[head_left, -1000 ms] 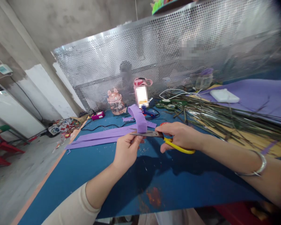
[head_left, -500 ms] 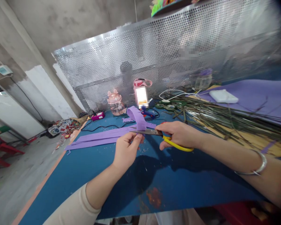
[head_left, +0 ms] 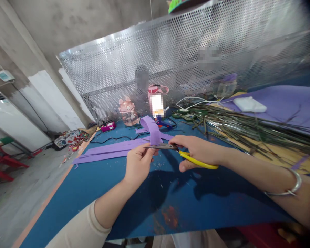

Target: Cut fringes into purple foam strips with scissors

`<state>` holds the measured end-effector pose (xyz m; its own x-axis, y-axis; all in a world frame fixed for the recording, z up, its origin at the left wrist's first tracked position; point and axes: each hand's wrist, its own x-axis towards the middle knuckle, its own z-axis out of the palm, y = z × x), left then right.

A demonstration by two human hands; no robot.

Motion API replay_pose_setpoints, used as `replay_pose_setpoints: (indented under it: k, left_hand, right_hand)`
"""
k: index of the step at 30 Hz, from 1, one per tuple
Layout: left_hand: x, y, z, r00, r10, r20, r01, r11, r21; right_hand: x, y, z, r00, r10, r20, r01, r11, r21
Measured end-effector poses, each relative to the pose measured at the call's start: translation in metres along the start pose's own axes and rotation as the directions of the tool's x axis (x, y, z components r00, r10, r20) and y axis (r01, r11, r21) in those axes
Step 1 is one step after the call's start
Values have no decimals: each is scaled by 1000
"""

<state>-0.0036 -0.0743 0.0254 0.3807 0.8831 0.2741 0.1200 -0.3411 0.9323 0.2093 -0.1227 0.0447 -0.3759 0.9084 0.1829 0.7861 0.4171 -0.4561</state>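
My left hand (head_left: 138, 164) pinches the near end of a curled purple paper strip (head_left: 155, 132), which loops up and away over the table. In my right hand (head_left: 192, 150) is a pair of scissors with yellow handles (head_left: 200, 162). Their blades lie across the strip just above my left fingertips and look closed or nearly so. More long purple strips (head_left: 100, 153) lie flat to the left, behind my left hand. Small scraps of purple (head_left: 142, 131) sit beyond the loop.
Dark thin stems (head_left: 237, 124) are heaped at the right, with a white box (head_left: 250, 104) on purple sheeting behind. A blue glue gun (head_left: 165, 123), pink bottle (head_left: 128, 112) and magenta power block (head_left: 107, 126) stand at the back, before a perforated metal panel (head_left: 113, 69).
The scissor blades have closed further on the strip, and my right thumb has moved slightly right with the lower handle. The left hand keeps its pinch.
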Motion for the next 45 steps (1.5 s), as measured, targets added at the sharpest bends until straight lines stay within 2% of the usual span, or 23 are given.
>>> replay_pose_setpoints:
  k: [12, 23, 27, 32, 34, 38, 42, 45]
  left_hand:
    - [-2, 3, 0, 999, 25, 24, -25, 1000, -6]
    - [-2, 5, 1, 997, -81, 10, 81, 994, -71]
    - [-2, 5, 2, 994, -104, 32, 107, 987, -117]
    - [-2, 8, 2, 994, -110, 1, 110, 985, -133]
    - [-2, 8, 2, 996, -90, -21, 86, 988, -130]
    - [-1, 8, 1, 996, -63, -70, 53, 988, -142]
    - [-1, 6, 0, 996, -67, -64, 57, 989, -138]
    - [-1, 6, 0, 996, -66, -55, 59, 991, -118]
  right_hand:
    - [-1, -2, -2, 1000, -26, 5, 26, 998, 55]
    - [-2, -2, 0, 1000, -14, -21, 15, 998, 68]
    - [-1, 0, 2, 1000, 5, -3, -5, 998, 65]
    - [0, 2, 4, 999, 26, 31, -28, 997, 72]
    - [0, 1, 4, 999, 3, 43, -8, 994, 106]
    - [-2, -4, 0, 990, -120, 80, 96, 961, 260]
    - [-4, -10, -4, 976, -151, 156, 88, 932, 353]
    - [-4, -13, -6, 974, -146, 170, 76, 929, 363]
